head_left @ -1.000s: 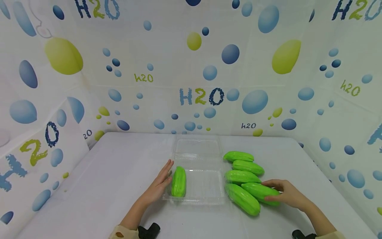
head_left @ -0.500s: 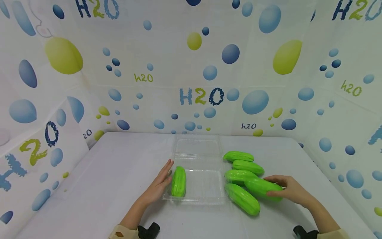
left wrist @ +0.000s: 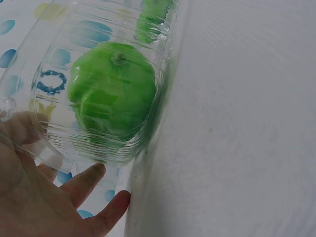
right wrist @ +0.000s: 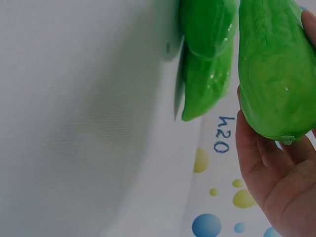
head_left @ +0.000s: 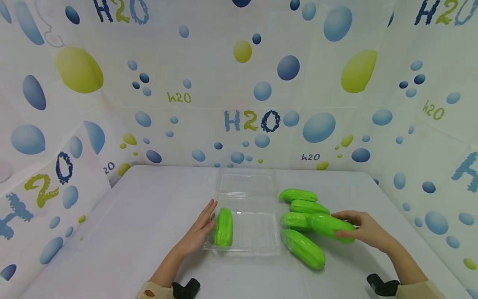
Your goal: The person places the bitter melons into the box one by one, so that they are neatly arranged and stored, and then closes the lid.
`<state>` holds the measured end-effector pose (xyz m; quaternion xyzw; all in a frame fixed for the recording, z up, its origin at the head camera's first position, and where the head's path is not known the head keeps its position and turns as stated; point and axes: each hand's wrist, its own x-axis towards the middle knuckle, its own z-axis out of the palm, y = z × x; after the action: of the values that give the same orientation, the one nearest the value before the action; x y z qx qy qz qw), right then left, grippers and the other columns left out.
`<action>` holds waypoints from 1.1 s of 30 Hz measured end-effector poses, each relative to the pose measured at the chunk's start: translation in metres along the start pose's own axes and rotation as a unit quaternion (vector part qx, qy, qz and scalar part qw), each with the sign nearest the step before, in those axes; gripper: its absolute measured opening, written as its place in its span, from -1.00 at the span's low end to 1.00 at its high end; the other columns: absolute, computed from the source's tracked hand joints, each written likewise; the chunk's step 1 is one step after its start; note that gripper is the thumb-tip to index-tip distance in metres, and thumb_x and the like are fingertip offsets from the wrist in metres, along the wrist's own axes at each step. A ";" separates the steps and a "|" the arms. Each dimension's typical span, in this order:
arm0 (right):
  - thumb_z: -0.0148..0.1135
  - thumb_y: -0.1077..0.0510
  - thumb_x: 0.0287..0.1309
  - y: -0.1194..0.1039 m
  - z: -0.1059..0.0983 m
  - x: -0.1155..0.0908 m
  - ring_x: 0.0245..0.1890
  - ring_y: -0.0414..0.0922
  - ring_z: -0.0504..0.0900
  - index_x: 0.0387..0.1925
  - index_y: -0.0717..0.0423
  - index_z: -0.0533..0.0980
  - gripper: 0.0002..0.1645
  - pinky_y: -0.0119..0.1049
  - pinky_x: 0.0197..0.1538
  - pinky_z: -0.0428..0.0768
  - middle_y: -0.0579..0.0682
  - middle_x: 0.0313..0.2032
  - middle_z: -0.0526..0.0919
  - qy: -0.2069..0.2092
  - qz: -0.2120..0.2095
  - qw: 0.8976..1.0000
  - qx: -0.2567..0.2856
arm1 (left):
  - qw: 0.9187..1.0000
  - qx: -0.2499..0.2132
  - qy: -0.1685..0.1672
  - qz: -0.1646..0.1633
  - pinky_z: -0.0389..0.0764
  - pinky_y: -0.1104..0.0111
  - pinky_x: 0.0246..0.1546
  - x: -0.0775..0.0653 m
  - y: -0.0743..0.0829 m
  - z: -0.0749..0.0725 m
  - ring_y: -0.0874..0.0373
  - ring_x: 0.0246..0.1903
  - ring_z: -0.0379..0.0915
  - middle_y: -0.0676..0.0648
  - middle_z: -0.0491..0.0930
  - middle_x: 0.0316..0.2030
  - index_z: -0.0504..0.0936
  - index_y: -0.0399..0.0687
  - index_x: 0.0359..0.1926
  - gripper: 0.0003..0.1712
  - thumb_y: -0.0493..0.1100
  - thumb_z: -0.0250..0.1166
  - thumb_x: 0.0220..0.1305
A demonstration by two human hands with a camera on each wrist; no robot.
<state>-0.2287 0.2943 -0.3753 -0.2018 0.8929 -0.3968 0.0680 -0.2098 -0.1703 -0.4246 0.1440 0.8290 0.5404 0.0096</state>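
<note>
In the head view a clear plastic clamshell box (head_left: 257,234) lies with its lid (head_left: 246,182) folded back. One plump, glossy green cucumber (head_left: 223,227) lies lengthwise along its left side, seen end-on through the ridged wall in the left wrist view (left wrist: 113,89). My left hand (head_left: 199,230) rests with straight fingers against the box's left wall. To the right, my right hand (head_left: 367,230) grips another green cucumber (head_left: 330,226) by its near end, thumb on one side and fingers on the other. In the right wrist view this cucumber (right wrist: 276,69) is raised off the white surface.
Several more green cucumbers lie right of the box: two at the back (head_left: 298,195), one partly behind the held one (head_left: 295,221), and one slanting in front (head_left: 304,249). The white table (head_left: 149,207) meets a spotted wall sheet (head_left: 209,62). Black wrist straps (head_left: 186,288) sit at both sleeves.
My right hand has lifted the cucumber from the pile, moving it slightly up and to the right. It now overlaps the one behind it. The left hand and box have stayed put.
</note>
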 end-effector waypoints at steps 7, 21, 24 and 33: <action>0.36 0.07 -0.01 -0.007 -0.003 0.007 -0.03 -0.16 0.50 0.09 0.20 0.44 -0.39 -0.40 -0.16 0.53 0.15 0.05 0.50 0.010 -0.001 1.000 0.007 | 1.000 0.009 0.002 0.018 -0.04 -0.15 0.22 -0.001 -0.002 0.000 -0.24 0.32 -0.15 -0.16 -0.27 0.41 -0.06 0.00 0.42 -0.39 -0.23 -0.14 0.41; 0.37 0.04 -0.03 -0.028 -0.003 0.022 0.05 0.14 0.45 0.07 0.18 0.46 -0.39 -0.39 -0.13 0.52 0.13 0.03 0.52 0.015 -0.013 1.000 0.002 | 1.000 -0.009 -0.005 0.015 -0.09 -0.10 0.26 -0.001 -0.001 -0.001 -0.22 0.33 -0.16 -0.18 -0.28 0.41 -0.05 -0.11 0.41 -0.39 -0.26 -0.12 0.41; 0.37 0.04 -0.03 -0.030 -0.002 0.025 0.05 0.17 0.44 0.08 0.19 0.46 -0.39 -0.34 -0.12 0.53 0.14 0.03 0.52 0.015 -0.014 1.000 0.003 | 1.000 -0.007 -0.007 0.015 -0.10 -0.09 0.26 -0.001 -0.001 -0.002 -0.21 0.33 -0.17 -0.17 -0.28 0.41 -0.05 -0.11 0.41 -0.40 -0.25 -0.12 0.41; 0.36 0.02 -0.02 -0.032 0.000 0.036 0.09 0.18 0.42 0.10 0.17 0.45 -0.37 0.00 -0.01 0.49 0.15 0.06 0.49 0.012 -0.023 1.000 0.000 | 1.000 0.009 0.000 0.003 -0.11 -0.11 0.25 -0.002 0.004 -0.001 -0.19 0.33 -0.17 -0.15 -0.27 0.41 -0.06 -0.07 0.42 -0.40 -0.24 -0.14 0.41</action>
<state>-0.2514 0.2600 -0.3500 -0.2178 0.8885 -0.4009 0.0484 -0.2073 -0.1700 -0.4209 0.1467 0.8335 0.5326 0.0070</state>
